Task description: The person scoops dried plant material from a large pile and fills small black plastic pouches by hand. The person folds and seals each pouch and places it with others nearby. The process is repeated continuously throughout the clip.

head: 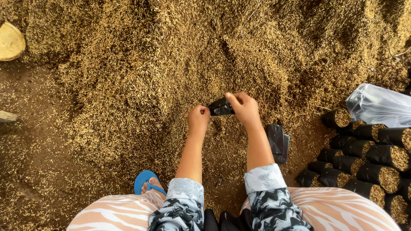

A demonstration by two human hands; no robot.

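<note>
— What colours are showing in the heap?

— The husk pile [171,64] is glowing golden-brown — the bare ground [34,141] is looking darker, earthy brown.

— And the small bag [221,107]?

— Glossy black, like the flat stack of bags [277,143] and the filled bags [368,158], whose open ends are showing tan.

— Clothing?

— Sleeves [265,188] are swirling black, grey and white; trousers [338,209] are wearing peach-and-white zebra stripes. The sandal [144,180] is shining bright blue.

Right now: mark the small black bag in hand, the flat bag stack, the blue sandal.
small black bag [221,107], head view, creased middle.
flat bag stack [277,142], head view, top bag's centre.
blue sandal [143,179], head view, sole's front.
</note>
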